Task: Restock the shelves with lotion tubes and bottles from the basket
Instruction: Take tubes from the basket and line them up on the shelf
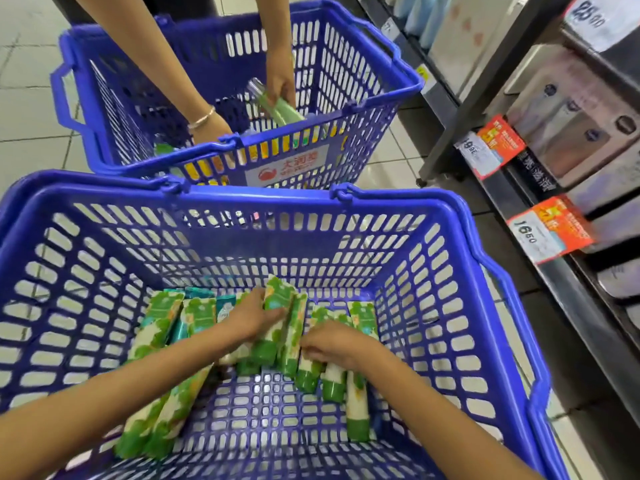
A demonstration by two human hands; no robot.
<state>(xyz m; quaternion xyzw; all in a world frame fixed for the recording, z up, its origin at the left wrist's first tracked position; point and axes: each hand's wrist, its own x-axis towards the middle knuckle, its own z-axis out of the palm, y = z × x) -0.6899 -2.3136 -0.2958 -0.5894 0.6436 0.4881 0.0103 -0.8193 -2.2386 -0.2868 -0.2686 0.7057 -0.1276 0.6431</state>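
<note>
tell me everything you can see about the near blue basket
The near blue basket is moulded plastic, it seems, with slotted lattice walls and floor, a solid rim and a folded-down handle along its right edge. It sits upright, close beside a second blue basket and the shelves. Green-and-white lotion tubes lie on its floor, caps mostly toward the camera. The left hand and right hand reach inside, fingers on the tubes.

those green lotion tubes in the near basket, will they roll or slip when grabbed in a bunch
The green lotion tubes probably won't roll much: they look flattened at the crimped end, with round caps. Their glossy printed skins may slide against each other. The left hand already grips several, so they seem light.
</note>
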